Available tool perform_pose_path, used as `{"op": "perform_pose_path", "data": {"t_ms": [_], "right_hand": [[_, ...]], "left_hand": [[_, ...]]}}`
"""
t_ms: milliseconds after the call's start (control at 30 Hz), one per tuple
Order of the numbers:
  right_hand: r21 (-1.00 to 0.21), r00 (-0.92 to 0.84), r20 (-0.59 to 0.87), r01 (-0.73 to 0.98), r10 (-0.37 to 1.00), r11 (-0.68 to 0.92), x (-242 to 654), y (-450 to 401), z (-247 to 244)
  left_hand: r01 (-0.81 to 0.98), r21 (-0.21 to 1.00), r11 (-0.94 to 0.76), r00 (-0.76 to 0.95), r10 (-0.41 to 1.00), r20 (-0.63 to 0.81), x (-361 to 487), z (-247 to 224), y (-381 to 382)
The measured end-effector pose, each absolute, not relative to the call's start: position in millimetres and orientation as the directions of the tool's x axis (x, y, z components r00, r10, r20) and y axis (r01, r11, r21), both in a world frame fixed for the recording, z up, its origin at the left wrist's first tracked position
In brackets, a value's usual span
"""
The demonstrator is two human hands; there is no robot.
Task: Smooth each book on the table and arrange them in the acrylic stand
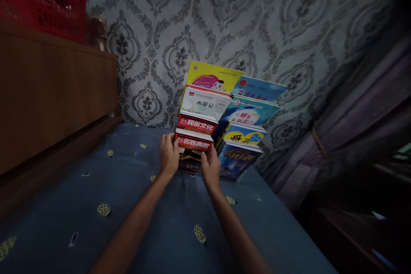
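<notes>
My left hand [169, 154] and my right hand [210, 165] grip a dark book with a red title band [192, 154] by its two side edges. It stands upright at the front of the left row of books. Behind it rise another red-banded book [196, 124], a white book [205, 105] and a tall yellow book [212, 76]. To the right of my right hand, a second row starts with a dark blue book [238, 160]. Farther back in that row are a yellow-and-blue book [245, 135], a teal book [253, 111] and a blue book [258, 87].
The books stand on a blue patterned sheet [154, 227] close to a wallpapered wall [180, 21]. A wooden cabinet [58, 94] is on the left, with a red basket [48, 2] on top. At the right hangs a grey-purple curtain [308, 162], beyond the sheet's edge.
</notes>
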State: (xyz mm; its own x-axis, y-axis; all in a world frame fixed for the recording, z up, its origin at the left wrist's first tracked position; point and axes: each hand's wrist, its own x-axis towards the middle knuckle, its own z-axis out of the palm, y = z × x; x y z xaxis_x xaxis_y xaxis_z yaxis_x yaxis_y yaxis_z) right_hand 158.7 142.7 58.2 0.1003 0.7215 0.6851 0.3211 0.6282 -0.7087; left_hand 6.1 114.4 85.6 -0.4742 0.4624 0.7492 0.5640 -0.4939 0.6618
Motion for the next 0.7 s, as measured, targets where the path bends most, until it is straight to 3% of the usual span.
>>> {"op": "perform_pose_path", "data": {"t_ms": [267, 700], "right_hand": [[-0.792, 0.185, 0.61, 0.123, 0.771, 0.598, 152, 140, 59], [-0.788, 0.217, 0.614, 0.216, 0.758, 0.576, 148, 143, 57]], "left_hand": [[0.583, 0.668, -0.463, -0.472, 0.477, 0.741, 5, 86, 116], [0.582, 0.678, -0.45, -0.491, 0.47, 0.734, 4, 85, 118]]}}
